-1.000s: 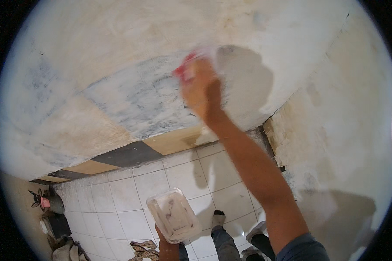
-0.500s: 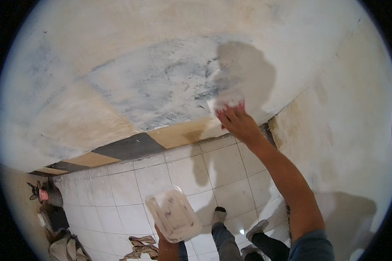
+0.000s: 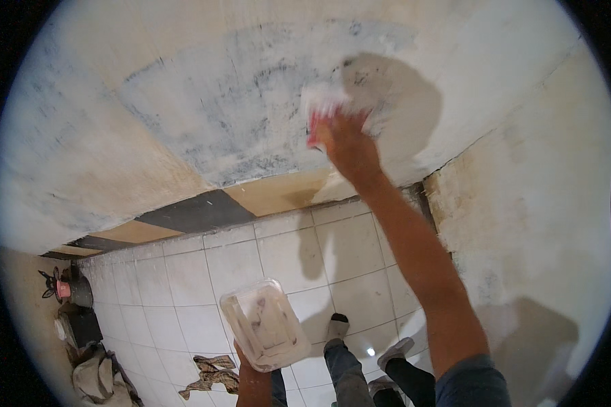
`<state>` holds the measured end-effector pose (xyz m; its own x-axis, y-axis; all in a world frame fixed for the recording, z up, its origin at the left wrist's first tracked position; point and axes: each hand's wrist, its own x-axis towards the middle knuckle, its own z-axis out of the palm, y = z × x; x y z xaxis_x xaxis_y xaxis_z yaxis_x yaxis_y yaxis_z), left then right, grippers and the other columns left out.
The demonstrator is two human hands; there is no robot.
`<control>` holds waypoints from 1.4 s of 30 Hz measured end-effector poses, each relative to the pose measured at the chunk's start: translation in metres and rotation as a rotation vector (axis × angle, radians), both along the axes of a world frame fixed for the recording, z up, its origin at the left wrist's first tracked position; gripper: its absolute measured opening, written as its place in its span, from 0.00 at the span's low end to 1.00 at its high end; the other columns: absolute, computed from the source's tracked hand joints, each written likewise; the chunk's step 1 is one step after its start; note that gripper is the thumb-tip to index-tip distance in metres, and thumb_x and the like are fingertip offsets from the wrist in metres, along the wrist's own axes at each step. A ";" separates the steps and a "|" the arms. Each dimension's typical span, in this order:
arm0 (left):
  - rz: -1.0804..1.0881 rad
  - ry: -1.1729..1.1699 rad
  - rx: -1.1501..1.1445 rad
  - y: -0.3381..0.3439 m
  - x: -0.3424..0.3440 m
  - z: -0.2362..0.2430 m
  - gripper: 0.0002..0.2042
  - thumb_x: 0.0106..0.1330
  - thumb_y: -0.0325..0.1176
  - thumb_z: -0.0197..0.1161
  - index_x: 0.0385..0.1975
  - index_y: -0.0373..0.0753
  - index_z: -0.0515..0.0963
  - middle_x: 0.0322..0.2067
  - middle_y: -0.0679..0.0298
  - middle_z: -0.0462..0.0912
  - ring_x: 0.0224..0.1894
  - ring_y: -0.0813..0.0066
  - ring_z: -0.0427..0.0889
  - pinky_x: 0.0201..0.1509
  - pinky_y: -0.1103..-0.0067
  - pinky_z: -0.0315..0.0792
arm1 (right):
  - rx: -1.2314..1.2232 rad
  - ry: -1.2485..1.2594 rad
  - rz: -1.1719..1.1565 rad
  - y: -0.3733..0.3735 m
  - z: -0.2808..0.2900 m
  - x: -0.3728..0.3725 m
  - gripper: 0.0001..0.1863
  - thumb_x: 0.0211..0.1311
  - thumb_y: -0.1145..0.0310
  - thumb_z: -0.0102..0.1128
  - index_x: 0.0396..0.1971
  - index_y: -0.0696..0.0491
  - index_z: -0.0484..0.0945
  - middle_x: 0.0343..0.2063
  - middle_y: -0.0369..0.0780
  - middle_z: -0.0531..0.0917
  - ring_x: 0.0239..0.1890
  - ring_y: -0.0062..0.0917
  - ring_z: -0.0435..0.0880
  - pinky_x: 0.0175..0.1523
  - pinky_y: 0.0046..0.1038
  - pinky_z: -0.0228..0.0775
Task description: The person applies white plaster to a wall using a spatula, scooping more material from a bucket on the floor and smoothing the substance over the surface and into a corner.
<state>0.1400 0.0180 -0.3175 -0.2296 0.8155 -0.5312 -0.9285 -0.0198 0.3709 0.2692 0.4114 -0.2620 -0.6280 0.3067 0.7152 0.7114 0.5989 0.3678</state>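
A red-and-white flat spreading tool (image 3: pixel 329 112), blurred by motion, is in my right hand (image 3: pixel 349 149) against the pale, patchy wall (image 3: pixel 210 102), over an area with grey-blue smears. My fingers are closed around it, and a shadow falls beside them. My left hand (image 3: pixel 249 363), low in the view, grips a translucent plastic tub (image 3: pixel 265 322) with whitish residue inside; the tub mostly hides its fingers.
A band of tan and dark-grey blocks (image 3: pixel 193 210) edges the white tiled floor (image 3: pixel 149 292). A side wall (image 3: pixel 536 197) stands at right. Piled items (image 3: pixel 81 339) and a crumpled patterned cloth (image 3: pixel 207 373) lie at lower left. Legs with socked feet (image 3: pixel 343 356) show below.
My right hand moved down to the wall's lower part, then back up and leftward with the tool. My left hand and tub shifted slightly up and left in the picture.
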 end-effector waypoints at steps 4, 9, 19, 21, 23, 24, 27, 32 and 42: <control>0.000 -0.088 0.018 0.008 0.017 -0.021 0.33 0.67 0.58 0.50 0.65 0.41 0.60 0.58 0.54 0.71 0.55 0.52 0.75 0.55 0.55 0.74 | -0.146 -0.120 0.132 -0.024 -0.179 0.079 0.17 0.55 0.62 0.63 0.44 0.50 0.76 0.38 0.42 0.77 0.39 0.35 0.81 0.47 0.43 0.78; 0.068 -0.099 0.001 -0.012 0.002 -0.029 0.31 0.67 0.56 0.50 0.64 0.42 0.62 0.57 0.56 0.72 0.55 0.53 0.75 0.55 0.56 0.74 | -0.416 0.208 -0.099 -0.071 -0.116 0.064 0.09 0.47 0.72 0.64 0.31 0.50 0.76 0.28 0.40 0.77 0.32 0.35 0.82 0.34 0.36 0.78; 0.022 -0.049 0.015 -0.009 -0.011 -0.016 0.31 0.68 0.55 0.49 0.64 0.40 0.60 0.58 0.54 0.70 0.56 0.51 0.74 0.55 0.54 0.74 | -0.002 0.385 0.125 -0.022 0.114 -0.003 0.16 0.46 0.75 0.64 0.38 0.47 0.76 0.31 0.34 0.78 0.34 0.30 0.80 0.34 0.32 0.75; 0.042 -0.052 -0.045 -0.009 -0.014 -0.017 0.31 0.68 0.57 0.48 0.63 0.41 0.62 0.57 0.55 0.72 0.55 0.52 0.75 0.53 0.54 0.75 | -0.069 0.154 -0.004 -0.020 0.019 -0.018 0.19 0.50 0.69 0.62 0.45 0.48 0.76 0.41 0.43 0.77 0.39 0.38 0.80 0.45 0.39 0.79; 0.001 -0.092 0.029 -0.003 -0.011 -0.015 0.31 0.68 0.57 0.48 0.63 0.41 0.62 0.56 0.54 0.72 0.54 0.52 0.75 0.53 0.54 0.75 | -0.114 -0.140 0.032 -0.030 -0.079 -0.005 0.21 0.54 0.63 0.61 0.49 0.48 0.75 0.41 0.44 0.76 0.43 0.40 0.79 0.48 0.50 0.77; -0.008 -0.105 0.036 0.002 -0.004 -0.020 0.31 0.68 0.57 0.48 0.63 0.41 0.62 0.56 0.54 0.72 0.54 0.52 0.75 0.53 0.54 0.75 | -0.129 -0.211 0.065 -0.030 -0.130 0.022 0.20 0.54 0.62 0.61 0.48 0.48 0.75 0.40 0.44 0.76 0.44 0.39 0.78 0.47 0.47 0.78; 0.103 -0.095 0.026 -0.001 -0.009 -0.028 0.31 0.69 0.57 0.47 0.64 0.41 0.61 0.56 0.54 0.72 0.54 0.52 0.75 0.53 0.55 0.75 | -0.342 -0.162 0.067 -0.077 -0.181 0.050 0.17 0.51 0.61 0.64 0.42 0.48 0.76 0.36 0.42 0.75 0.43 0.36 0.79 0.43 0.38 0.79; 0.096 -0.012 0.007 -0.008 -0.013 -0.023 0.31 0.69 0.57 0.47 0.63 0.41 0.62 0.57 0.55 0.71 0.55 0.54 0.75 0.53 0.58 0.75 | -0.471 0.328 -0.029 -0.100 -0.060 0.035 0.14 0.38 0.74 0.69 0.26 0.50 0.74 0.30 0.40 0.76 0.30 0.35 0.80 0.30 0.30 0.77; 0.092 0.000 0.015 -0.004 -0.020 -0.016 0.31 0.68 0.58 0.47 0.64 0.41 0.62 0.56 0.55 0.72 0.54 0.53 0.75 0.54 0.57 0.75 | -0.239 0.032 0.085 -0.049 -0.082 0.055 0.14 0.47 0.70 0.68 0.37 0.48 0.77 0.27 0.37 0.77 0.29 0.32 0.80 0.39 0.30 0.79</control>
